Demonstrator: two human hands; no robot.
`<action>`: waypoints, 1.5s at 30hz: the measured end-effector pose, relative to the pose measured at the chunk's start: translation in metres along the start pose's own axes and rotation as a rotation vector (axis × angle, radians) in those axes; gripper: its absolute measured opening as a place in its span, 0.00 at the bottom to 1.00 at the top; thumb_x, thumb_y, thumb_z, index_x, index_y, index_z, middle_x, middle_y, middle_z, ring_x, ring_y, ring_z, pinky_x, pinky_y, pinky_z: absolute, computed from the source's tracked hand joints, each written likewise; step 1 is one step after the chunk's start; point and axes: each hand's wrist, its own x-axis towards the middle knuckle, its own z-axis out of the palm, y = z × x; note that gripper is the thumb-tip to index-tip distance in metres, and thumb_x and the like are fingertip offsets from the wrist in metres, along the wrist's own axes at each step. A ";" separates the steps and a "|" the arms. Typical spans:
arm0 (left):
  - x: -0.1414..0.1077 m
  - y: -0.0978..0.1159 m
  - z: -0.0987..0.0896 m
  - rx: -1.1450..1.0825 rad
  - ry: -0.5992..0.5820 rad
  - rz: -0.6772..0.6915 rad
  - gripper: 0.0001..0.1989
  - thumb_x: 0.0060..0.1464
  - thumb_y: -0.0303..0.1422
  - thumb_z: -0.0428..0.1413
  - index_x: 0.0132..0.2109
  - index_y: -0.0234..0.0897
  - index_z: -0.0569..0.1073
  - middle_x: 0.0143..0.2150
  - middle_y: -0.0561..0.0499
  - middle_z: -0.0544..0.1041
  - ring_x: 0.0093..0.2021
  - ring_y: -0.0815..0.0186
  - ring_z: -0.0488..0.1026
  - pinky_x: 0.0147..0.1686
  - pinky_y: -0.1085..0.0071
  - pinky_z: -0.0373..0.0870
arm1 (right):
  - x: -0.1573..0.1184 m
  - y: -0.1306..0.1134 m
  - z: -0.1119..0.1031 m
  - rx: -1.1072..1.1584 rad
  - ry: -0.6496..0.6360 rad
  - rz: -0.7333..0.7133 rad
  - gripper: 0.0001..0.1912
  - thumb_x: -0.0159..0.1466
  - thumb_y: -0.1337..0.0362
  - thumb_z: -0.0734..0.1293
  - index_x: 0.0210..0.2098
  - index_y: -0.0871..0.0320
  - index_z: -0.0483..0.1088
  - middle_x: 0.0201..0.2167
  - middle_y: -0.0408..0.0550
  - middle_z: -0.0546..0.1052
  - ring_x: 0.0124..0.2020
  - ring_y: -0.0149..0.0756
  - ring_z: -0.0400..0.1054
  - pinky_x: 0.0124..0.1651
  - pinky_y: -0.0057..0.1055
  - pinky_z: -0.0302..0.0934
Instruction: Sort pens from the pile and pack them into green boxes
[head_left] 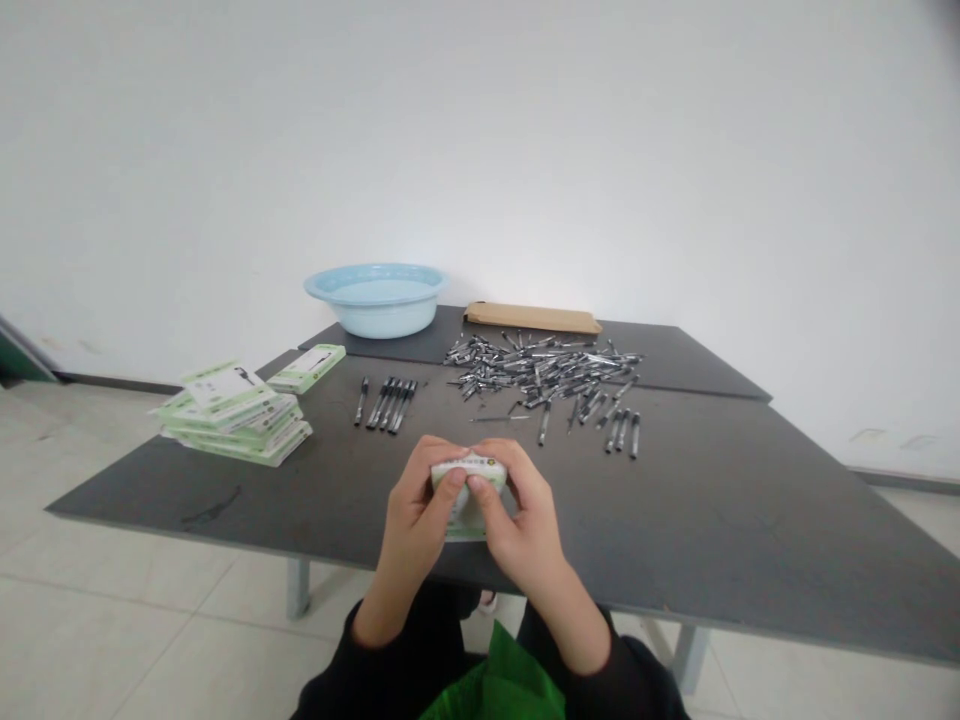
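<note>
Dark tabletop (697, 510) against a pale wall, and the small green-and-white box (466, 520) sits at the near edge, its printed end facing away; left hand (416, 510) and right hand (525, 510) grip its sides, thumbs angled together, forearms converging from below.

Pale, diffuse light falls evenly over the scene, its source out of view, leaving the wall (525, 150) a flat, cool grey-white that darkens at the upper right corner. The dark table (697, 520) shows little glare; small bright glints mark the heaped pens (555, 370), which blur together. Shadows are faint, deepest on the floor (67, 620) beneath the tabletop. Wide-angle distortion stretches the table toward both sides. Overall focus is soft, and the printing on the small box (466, 518) is illegible.
</note>
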 end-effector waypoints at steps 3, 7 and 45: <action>-0.002 0.000 0.004 -0.012 0.047 -0.014 0.07 0.62 0.37 0.54 0.43 0.40 0.74 0.41 0.50 0.71 0.41 0.65 0.70 0.41 0.71 0.68 | -0.004 0.006 0.002 0.042 0.049 -0.006 0.10 0.66 0.68 0.63 0.47 0.52 0.66 0.45 0.49 0.73 0.46 0.37 0.70 0.48 0.35 0.67; -0.001 0.002 0.007 -0.191 0.050 -0.098 0.15 0.66 0.41 0.47 0.41 0.40 0.74 0.40 0.49 0.72 0.39 0.65 0.70 0.39 0.70 0.67 | -0.006 0.006 0.002 0.056 0.030 -0.015 0.09 0.66 0.69 0.64 0.45 0.52 0.65 0.46 0.49 0.71 0.48 0.38 0.69 0.49 0.37 0.66; -0.009 0.004 -0.003 -0.275 -0.117 -0.187 0.18 0.67 0.44 0.43 0.54 0.41 0.68 0.53 0.45 0.71 0.56 0.58 0.68 0.57 0.61 0.65 | 0.010 -0.022 -0.006 -0.301 -0.211 -0.152 0.19 0.65 0.73 0.60 0.51 0.51 0.71 0.51 0.53 0.69 0.55 0.45 0.64 0.57 0.49 0.61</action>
